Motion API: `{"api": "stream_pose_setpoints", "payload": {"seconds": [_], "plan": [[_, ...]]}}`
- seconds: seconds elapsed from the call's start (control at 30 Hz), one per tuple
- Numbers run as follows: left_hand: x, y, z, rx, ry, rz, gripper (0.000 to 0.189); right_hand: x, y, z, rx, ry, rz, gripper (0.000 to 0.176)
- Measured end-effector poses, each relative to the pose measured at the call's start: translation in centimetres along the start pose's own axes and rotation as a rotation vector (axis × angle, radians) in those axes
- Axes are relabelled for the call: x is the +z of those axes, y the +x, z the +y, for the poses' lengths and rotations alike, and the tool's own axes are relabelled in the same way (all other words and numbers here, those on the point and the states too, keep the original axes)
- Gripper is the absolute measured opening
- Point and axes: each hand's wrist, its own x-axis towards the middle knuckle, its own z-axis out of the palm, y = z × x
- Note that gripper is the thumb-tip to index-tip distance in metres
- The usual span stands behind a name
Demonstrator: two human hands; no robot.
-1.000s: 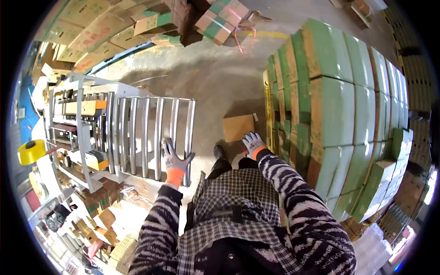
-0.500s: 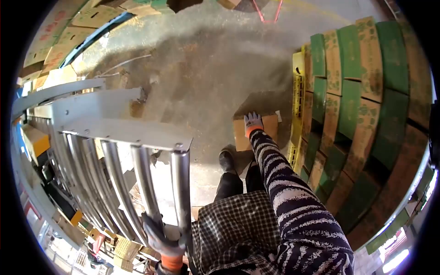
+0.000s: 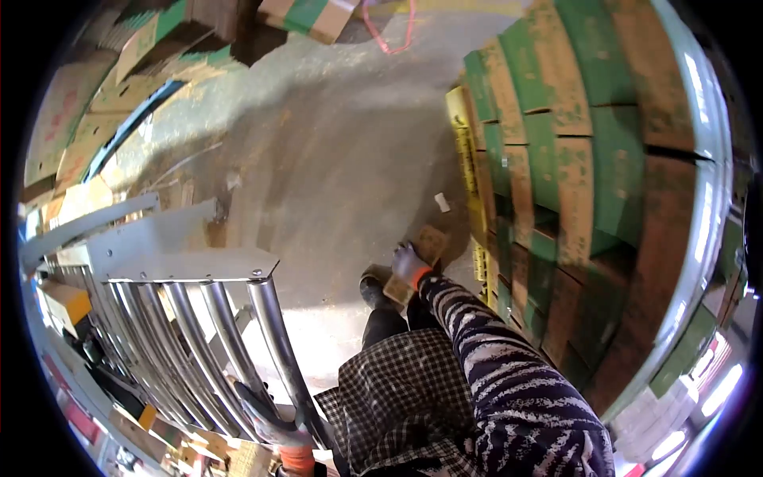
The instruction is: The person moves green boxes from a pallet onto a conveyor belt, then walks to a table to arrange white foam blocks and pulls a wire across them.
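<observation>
My right hand, in a grey glove with an orange cuff, has its fingers closed over the upper edge of a brown cardboard box. The box stands tilted on the floor beside my boot, partly covered by the hand and sleeve. Down at the left, my gloved left hand lies on the metal rollers of a roller conveyor. Its fingers are stretched out along the rollers and hold nothing I can see.
A tall stack of green and brown cartons rises on the right, with a yellow strip along its near edge. The conveyor's grey end plate juts out on the left. A white scrap and a pink strap lie on the floor.
My right hand has drawn the box nearer to my feet, and the box has turned and tipped. The white scrap beside it now shows on bare floor. My view has shifted; my left hand stays on the rollers.
</observation>
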Motion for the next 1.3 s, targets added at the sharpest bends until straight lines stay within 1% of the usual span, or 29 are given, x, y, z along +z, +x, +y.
{"api": "stream_pose_setpoints", "payload": {"seconds": [0.03, 0.07, 0.13, 0.17, 0.2, 0.23, 0.27, 0.33, 0.4, 0.43, 0.47, 0.53, 0.6, 0.63, 0.67, 0.7, 0.77, 0.8, 0.83, 0.87, 0.9, 1.0, 1.03, 1.07, 1.1, 1.13, 1.2, 1.27, 1.3], "plan": [[0.5, -0.8, -0.9, -0.005, -0.004, 0.030, 0.097, -0.5, -1.7, -0.3, -0.030, 0.059, 0.074, 0.025], [0.7, -0.9, -1.1, -0.004, -0.010, 0.046, 0.096, -3.0, -3.4, -0.2, -0.007, 0.204, -0.037, 0.024], [0.9, -0.9, -0.9, -0.030, 0.013, 0.050, 0.094, -7.0, -7.0, 0.0, 0.007, 0.209, 0.191, 0.023], [0.9, -0.9, -0.6, -0.036, 0.031, 0.052, 0.093, -9.8, -8.4, 0.2, 0.089, 0.228, 0.153, 0.030], [1.4, -0.9, -1.4, 0.003, 0.021, 0.057, 0.091, -14.6, -10.6, 0.6, 0.184, 0.278, 0.128, 0.040], [3.0, -1.5, -3.0, 0.101, 0.174, 0.193, 0.088, -19.6, -12.9, 0.9, 0.281, 0.325, 0.107, 0.052], [2.0, -0.7, -1.3, 0.058, 0.103, 0.190, 0.087, -25.7, -15.6, 0.8, 0.383, 0.409, 0.102, 0.066], [4.7, -0.5, -4.4, 0.113, 0.090, 0.195, 0.084, -34.3, -20.3, 0.5, 0.529, 0.683, 0.268, 0.083], [2.9, -0.1, -2.5, -0.087, 0.082, -0.006, 0.080, -41.7, -25.3, 0.6, 0.538, 0.873, 0.476, 0.081], [6.1, 0.5, -5.6, 0.020, 0.014, 0.068, 0.067, -44.9, -27.6, 0.5, 0.526, 0.839, 0.587, 0.080], [-0.8, 0.7, 0.4, 0.051, -0.157, 0.058, 0.054, -48.1, -30.5, 0.5, 0.521, 0.853, 0.697, 0.086], [1.8, 1.0, -4.0, 0.188, -0.356, 0.033, 0.046, -53.5, -36.8, 0.9, 0.486, 0.776, 0.874, 0.092], [4.0, 2.5, -6.6, 0.291, -0.607, -0.072, 0.040, -57.0, -42.7, 1.8, 0.521, 0.697, 0.970, 0.099], [3.0, 2.6, -5.2, 0.309, -0.561, -0.088, 0.039, -57.6, -45.4, 3.1, 0.405, 0.603, 1.085, 0.096], [2.2, 2.5, -3.7, 0.315, -0.495, -0.095, 0.039, -59.1, -48.3, 3.7, 0.503, 0.500, 1.056, 0.094], [0.6, 2.9, -1.4, 0.323, -0.455, -0.108, 0.038, -59.7, -50.9, 5.0, 0.511, 0.478, 1.071, 0.091], [-1.0, 3.7, 1.6, 0.348, -0.411, -0.132, 0.038, -59.2, -55.2, 8.6, 0.541, 0.259, 1.088, 0.087], [-1.6, 4.1, 3.1, 0.362, -0.390, -0.147, 0.037, -59.3, -57.5, 10.3, 0.612, 0.161, 1.007, 0.083], [-2.3, 4.6, 4.7, 0.375, -0.376, -0.157, 0.037, -58.3, -59.1, 12.6, 0.679, 0.011, 0.999, 0.076], [-2.7, 5.1, 6.3, 0.384, -0.365, -0.169, 0.036, -57.0, -60.5, 15.5, 0.724, -0.083, 0.965, 0.075], [-3.3, 5.6, 7.6, 0.394, -0.345, -0.183, 0.036, -56.3, -62.6, 18.0, 0.778, -0.175, 0.885, 0.079], [-4.4, 6.7, 11.7, 0.404, -0.299, -0.224, 0.035, -54.4, -68.0, 23.7, 0.947, -0.171, 0.901, 0.080], [-4.7, 7.1, 12.9, 0.406, -0.282, -0.239, 0.035, -53.0, -69.6, 25.8, 0.970, -0.235, 0.925, 0.080], [-5.2, 7.4, 14.1, 0.402, -0.264, -0.252, 0.034, -50.4, -71.5, 28.3, 1.039, -0.485, 0.836, 0.080], [-5.3, 7.9, 15.1, 0.401, -0.250, -0.266, 0.034, -47.5, -72.9, 29.9, 1.121, -0.375, 0.866, 0.078], [-5.8, 8.2, 15.8, 0.395, -0.229, -0.280, 0.033, -46.7, -74.1, 29.9, 1.202, -0.238, 0.863, 0.064], [-6.4, 9.2, 17.5, 0.388, -0.197, -0.306, 0.033, -39.3, -76.1, 32.8, 1.338, -0.079, 0.655, 0.050], [-6.7, 10.0, 18.7, 0.372, -0.168, -0.331, 0.032, -39.1, -76.0, 31.7, 1.402, -0.018, 0.668, 0.042], [-6.8, 10.3, 19.1, 0.361, -0.153, -0.343, 0.032, -38.8, -75.5, 32.6, 1.451, 0.027, 0.756, 0.048]]}}
